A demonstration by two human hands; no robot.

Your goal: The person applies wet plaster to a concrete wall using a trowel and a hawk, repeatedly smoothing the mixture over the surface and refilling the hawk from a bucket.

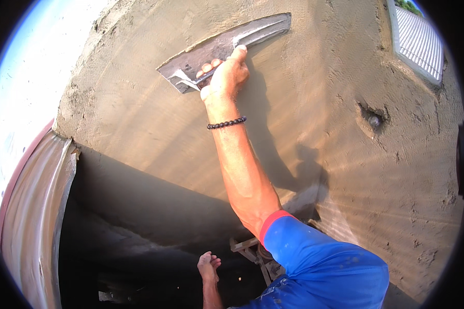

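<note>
My right hand [227, 77] reaches up from the lower right in a blue sleeve with a red cuff, a black bead bracelet at its wrist. Its fingers are wrapped round the handle of a long plastering trowel [206, 54]. The tool's grey, mortar-smeared blade lies at or close against the wet plastered wall [154, 113]; any gap cannot be made out. Low in the picture, my left hand [209, 265] hangs in front of the shaded area with its fingers curled in, and nothing shows in it.
A rough hole [374, 119] with a rounded piece inside breaks the wall at right. White corrugated sheeting [420, 44] shows beyond an edge at upper right. A shiny brownish sheet [33, 216] hangs at left. Below stands a wooden frame [247, 247], beside deep shadow.
</note>
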